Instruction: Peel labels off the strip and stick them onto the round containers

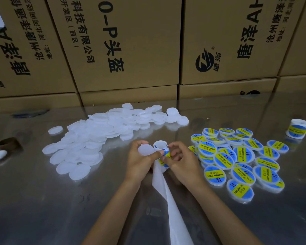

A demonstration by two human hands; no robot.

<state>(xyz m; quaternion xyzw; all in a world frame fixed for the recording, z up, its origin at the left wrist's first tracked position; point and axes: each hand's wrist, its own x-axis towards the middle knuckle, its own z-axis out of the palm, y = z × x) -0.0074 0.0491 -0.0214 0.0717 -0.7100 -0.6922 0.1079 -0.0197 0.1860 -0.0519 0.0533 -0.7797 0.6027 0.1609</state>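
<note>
Head: both hands [141, 161] pinch label strip [162, 152]

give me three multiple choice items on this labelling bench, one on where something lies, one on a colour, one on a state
1. Where is the pile of labelled containers relative to the hands?
A. on the person's right
B. on the person's left
C. on top of the cardboard boxes

2. What colours are the labels?
A. red and white
B. blue and yellow
C. green and black

3. What is the left hand doing?
A. lying flat on the table
B. holding a plain white container
C. lifting a cardboard box

Answers:
1 A, the labelled pile lies right of the right hand, the plain pile left.
2 B, each label shows a yellow band on blue.
3 B, its fingers curl round the unlabelled disc beside the label strip.
</note>
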